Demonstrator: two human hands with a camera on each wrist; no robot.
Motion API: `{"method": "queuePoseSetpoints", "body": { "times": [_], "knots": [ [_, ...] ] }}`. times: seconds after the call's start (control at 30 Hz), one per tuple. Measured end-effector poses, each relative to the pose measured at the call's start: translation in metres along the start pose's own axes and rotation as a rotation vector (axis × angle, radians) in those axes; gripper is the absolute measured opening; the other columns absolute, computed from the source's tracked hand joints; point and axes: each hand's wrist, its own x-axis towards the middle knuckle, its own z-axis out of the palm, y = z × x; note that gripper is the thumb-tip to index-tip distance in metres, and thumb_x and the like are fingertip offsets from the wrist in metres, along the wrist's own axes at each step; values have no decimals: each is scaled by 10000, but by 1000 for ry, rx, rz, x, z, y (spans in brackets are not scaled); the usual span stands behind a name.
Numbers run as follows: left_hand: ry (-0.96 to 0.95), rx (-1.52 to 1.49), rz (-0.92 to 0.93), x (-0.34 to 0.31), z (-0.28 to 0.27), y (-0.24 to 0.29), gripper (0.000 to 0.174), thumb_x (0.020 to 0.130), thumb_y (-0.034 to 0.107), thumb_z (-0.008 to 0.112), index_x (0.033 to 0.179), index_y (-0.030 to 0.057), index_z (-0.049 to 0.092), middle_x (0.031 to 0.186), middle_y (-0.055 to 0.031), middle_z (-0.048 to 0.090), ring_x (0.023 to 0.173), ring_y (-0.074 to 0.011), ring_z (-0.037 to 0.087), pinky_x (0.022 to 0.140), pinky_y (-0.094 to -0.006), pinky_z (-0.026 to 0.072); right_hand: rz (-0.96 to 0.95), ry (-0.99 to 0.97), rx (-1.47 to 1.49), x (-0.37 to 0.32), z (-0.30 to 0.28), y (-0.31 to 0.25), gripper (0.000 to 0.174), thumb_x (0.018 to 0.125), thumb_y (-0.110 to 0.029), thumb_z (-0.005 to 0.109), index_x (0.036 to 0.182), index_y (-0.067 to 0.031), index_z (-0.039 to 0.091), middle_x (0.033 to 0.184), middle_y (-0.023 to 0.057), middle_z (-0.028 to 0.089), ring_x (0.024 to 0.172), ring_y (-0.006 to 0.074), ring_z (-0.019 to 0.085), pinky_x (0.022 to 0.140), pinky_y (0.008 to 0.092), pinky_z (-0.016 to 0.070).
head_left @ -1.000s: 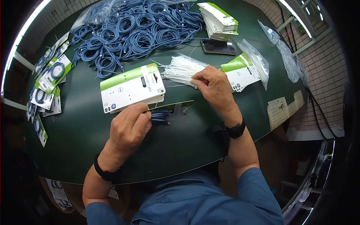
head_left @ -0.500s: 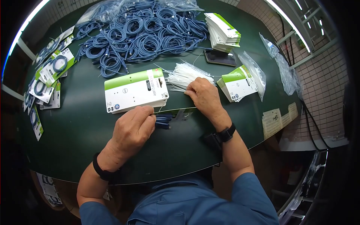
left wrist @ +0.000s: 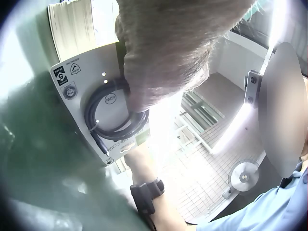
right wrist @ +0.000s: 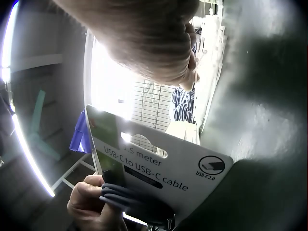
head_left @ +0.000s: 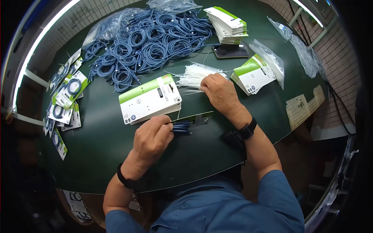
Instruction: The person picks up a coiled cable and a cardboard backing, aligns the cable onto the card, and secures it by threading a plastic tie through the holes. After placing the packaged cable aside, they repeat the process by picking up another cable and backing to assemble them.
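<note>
My left hand (head_left: 153, 136) pinches a packaging card (left wrist: 77, 89) together with a coiled dark blue USB-C cable (left wrist: 91, 113). The card stands nearly edge-on in the head view, and the cable's loops (head_left: 182, 128) show on its near side. Across from it, my right hand (head_left: 222, 93) is over the right side of a heap of white cable ties (head_left: 194, 75). Its thumb and fingertips come together on the ties at the heap's near edge. The right wrist view shows the card's printed front (right wrist: 159, 166) and part of the left hand (right wrist: 91, 204).
A stack of cards (head_left: 149, 101) lies beyond my left hand. Blue coiled cables (head_left: 151, 39) fill the back, with carded cables (head_left: 66, 97) at left. Further right are a phone (head_left: 230, 51), more cards (head_left: 254, 75), a tall card stack (head_left: 227, 27) and plastic bags (head_left: 268, 58).
The right hand dipped toward the near side of the tie heap and stays there, fingertips among the ties. My left hand keeps hold of the card and cable. The head view has shifted slightly.
</note>
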Motion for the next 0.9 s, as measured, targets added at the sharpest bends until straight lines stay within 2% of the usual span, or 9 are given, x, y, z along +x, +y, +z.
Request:
{"method": "queuePoseSetpoints", "body": {
  "times": [0.1,0.2,0.5,0.6,0.63,0.73,0.77,0.87,0.9],
  "knots": [
    [-14,-25,6,2,3,6,210,701,-63,739,870,1,632,930,-99,672,780,-263,696,660,-356,579,-13,78,-1,-2,2,4,71,905,-133,725,945,-79,700,936,63,681,925,298,663,783,406,545],
    [-10,-53,-2,5,5,9,217,701,-68,743,877,0,638,939,-103,682,777,-271,700,661,-356,581,23,-22,-58,-3,4,6,58,903,-136,727,936,-87,730,950,56,688,913,286,684,778,395,558],
    [-51,-91,28,12,6,12,226,700,-69,748,885,3,640,949,-112,688,790,-275,707,665,-357,581,-11,66,85,-3,-6,2,55,891,-135,740,875,-89,767,942,52,694,881,255,696,772,380,562],
    [-55,-83,37,15,7,13,229,698,-61,750,890,1,642,949,-111,687,790,-277,706,666,-359,581,-66,207,148,1,-12,0,22,864,-84,760,882,-71,758,895,68,698,842,273,689,738,367,563],
    [-40,-94,36,16,7,13,229,698,-61,750,890,1,642,949,-111,687,790,-277,706,666,-359,581,-71,198,131,2,-15,0,22,864,-84,760,882,-71,758,895,68,698,842,273,689,738,367,563],
    [-44,-107,31,12,8,12,257,685,-85,768,898,-18,641,944,-147,699,788,-306,719,667,-365,590,-35,398,180,6,-23,-1,60,889,-36,762,941,-45,734,865,59,720,769,212,684,690,317,552],
    [-28,-123,24,12,8,11,257,685,-85,768,898,-18,641,944,-147,699,788,-306,719,667,-365,590,-40,383,163,8,-25,-2,60,889,-36,762,941,-45,734,865,59,720,769,212,684,690,317,552],
    [-25,-96,76,7,9,11,233,696,-42,755,895,-9,639,937,-122,670,768,-282,693,647,-358,577,323,415,628,5,-27,-5,98,937,-34,750,1023,-26,702,880,51,734,741,115,660,659,254,521],
    [-14,-114,52,6,9,13,233,696,-42,755,895,-9,639,937,-122,670,768,-282,693,647,-358,577,328,388,613,3,-29,-4,98,937,-34,750,1023,-26,702,880,51,734,741,115,660,659,254,521]
  ]
}}
